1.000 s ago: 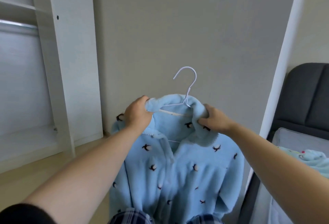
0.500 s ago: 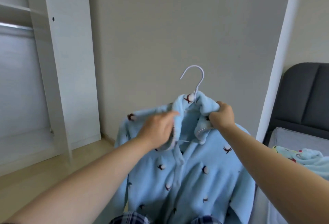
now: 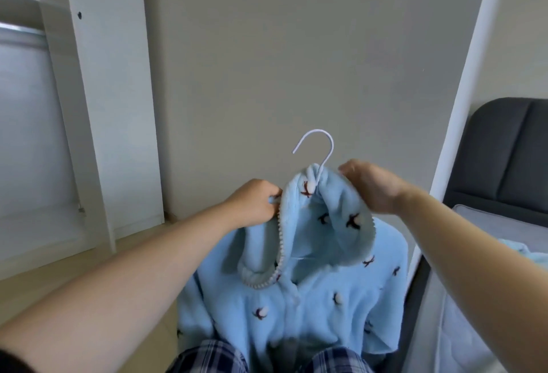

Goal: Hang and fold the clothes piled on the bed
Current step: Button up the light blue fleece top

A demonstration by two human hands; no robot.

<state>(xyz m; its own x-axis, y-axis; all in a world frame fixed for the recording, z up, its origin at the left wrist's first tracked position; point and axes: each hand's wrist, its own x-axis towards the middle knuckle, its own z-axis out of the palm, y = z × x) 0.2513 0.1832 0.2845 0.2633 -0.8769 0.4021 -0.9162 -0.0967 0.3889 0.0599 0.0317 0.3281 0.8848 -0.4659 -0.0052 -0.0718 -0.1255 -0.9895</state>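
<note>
Hanger [image 3: 316, 131] shoulders hidden inside blue fleece top [image 3: 311, 298], only hook shows. Left hand [image 3: 255, 206] fingertips buried in collar. Top's hem cut off at bottom edge; bed [image 3: 504, 230] cut off right.

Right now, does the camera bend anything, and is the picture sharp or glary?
Head view: the wide lens leans the wardrobe panel and white post outward; light is soft and even, no glare; the blue fleece top and hanger hook are reasonably sharp.
</note>
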